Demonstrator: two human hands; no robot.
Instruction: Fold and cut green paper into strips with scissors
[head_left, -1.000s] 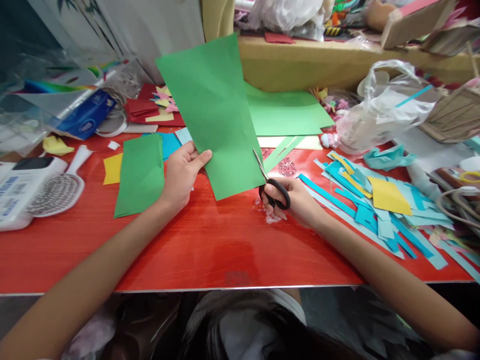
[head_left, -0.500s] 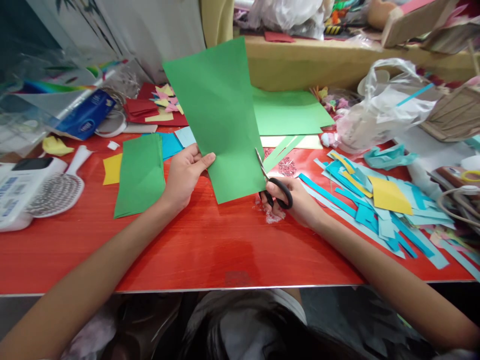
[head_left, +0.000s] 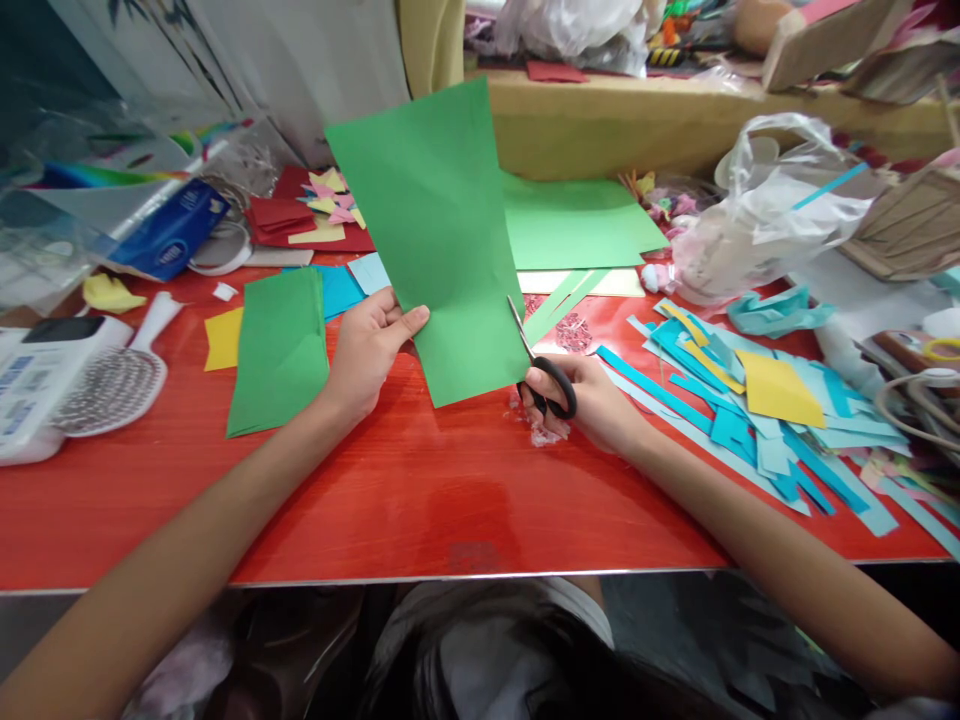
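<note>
My left hand (head_left: 367,350) pinches the lower left edge of a tall green paper sheet (head_left: 439,235), held upright over the red table (head_left: 420,490). My right hand (head_left: 581,400) grips black-handled scissors (head_left: 541,365), fingers through the loops. The blades point up and left, touching the sheet's lower right edge.
A folded green sheet (head_left: 279,345) and yellow piece (head_left: 223,338) lie at left, beside a white hairbrush (head_left: 116,375) and a calculator (head_left: 30,385). Blue and yellow paper strips (head_left: 750,410) pile at right. A plastic bag (head_left: 772,215) and another green sheet (head_left: 577,220) lie behind.
The green sheet shifted slightly right and stood a little more upright. The scissors stayed at its lower right edge, with only small hand movement.
</note>
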